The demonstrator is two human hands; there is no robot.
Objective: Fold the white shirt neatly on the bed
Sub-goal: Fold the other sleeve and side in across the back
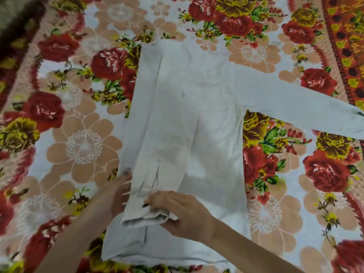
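Note:
The white shirt lies flat on the floral bed cover, collar end away from me. Its left side is folded inward, and the left sleeve lies straight down the body. The right sleeve stretches out to the right edge of view. My right hand grips the cuff of the folded sleeve near the hem. My left hand lies along the shirt's left folded edge with fingers straight, touching the fabric.
The bed cover with red, yellow and peach flowers spreads on all sides of the shirt. A dark patterned border runs along the far right. A dim blurred area shows at the top left corner.

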